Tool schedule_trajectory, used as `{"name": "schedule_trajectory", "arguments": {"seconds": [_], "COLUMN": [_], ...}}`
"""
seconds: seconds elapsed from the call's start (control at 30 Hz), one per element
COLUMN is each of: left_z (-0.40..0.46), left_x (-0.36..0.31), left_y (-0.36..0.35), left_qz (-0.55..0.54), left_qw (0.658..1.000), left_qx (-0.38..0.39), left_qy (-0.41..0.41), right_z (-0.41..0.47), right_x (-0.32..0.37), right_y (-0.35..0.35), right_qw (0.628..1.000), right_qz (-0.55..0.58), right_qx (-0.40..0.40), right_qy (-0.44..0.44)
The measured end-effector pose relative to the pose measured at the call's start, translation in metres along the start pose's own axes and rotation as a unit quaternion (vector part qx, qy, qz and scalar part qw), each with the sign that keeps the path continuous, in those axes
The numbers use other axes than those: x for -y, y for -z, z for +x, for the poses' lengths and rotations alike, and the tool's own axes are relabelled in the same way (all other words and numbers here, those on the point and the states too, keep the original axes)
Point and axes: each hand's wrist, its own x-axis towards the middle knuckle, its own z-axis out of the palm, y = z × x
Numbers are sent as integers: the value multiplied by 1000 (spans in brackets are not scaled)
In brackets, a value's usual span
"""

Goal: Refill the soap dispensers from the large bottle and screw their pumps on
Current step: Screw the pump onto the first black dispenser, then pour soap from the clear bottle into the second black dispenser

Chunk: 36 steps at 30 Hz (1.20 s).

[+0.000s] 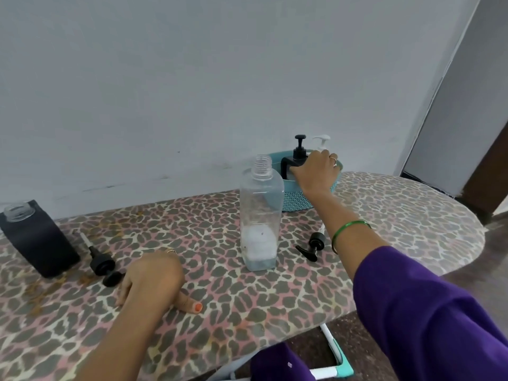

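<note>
- Purple-sleeved, my right hand (316,171) reaches into the round teal woven basket (302,199), fingers curled over the black-pumped bottle (295,160); I cannot tell whether they grip it.
- My left hand (154,279) rests flat and relaxed on the leopard-print board (384,215), holding nothing.
- The clear square plastic dispenser (261,215) stands uncapped and nearly empty, its black pump (313,244) lying just beside it.
- A black square dispenser (35,237) stands open at far left, its own black pump (103,264) beside it.
- I judge I'm fetching the refill bottle; next comes lifting it out and pouring carefully.
</note>
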Motion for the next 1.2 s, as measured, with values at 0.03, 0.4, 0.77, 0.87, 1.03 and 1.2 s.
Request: {"name": "schedule_trajectory", "arguments": {"seconds": [0.03,0.4,0.77,0.87,1.03,1.2], "left_z": [1,-2,-28,-37,-60,-80], "left_x": [0,-7,9,10,21,40], "left_y": [0,-1,-3,-1,-14,-36], "left_qz": [-5,13,4,-1,-14,-64], "left_qw": [1000,1000,998,997,990,974], "left_qx": [-1,-18,-46,-61,-110,-182], "left_qy": [-1,-15,-33,-54,-82,-116], "right_z": [-1,-15,-156,-178,-200,-198], "right_x": [1,-9,-24,-22,5,27], "right_y": [1,16,42,55,57,58], "right_qw": [1000,995,937,905,858,871], "right_qz": [-6,91,271,353,456,458], "right_qx": [-1,-33,178,222,234,174], "right_qy": [-5,20,127,79,38,29]}}
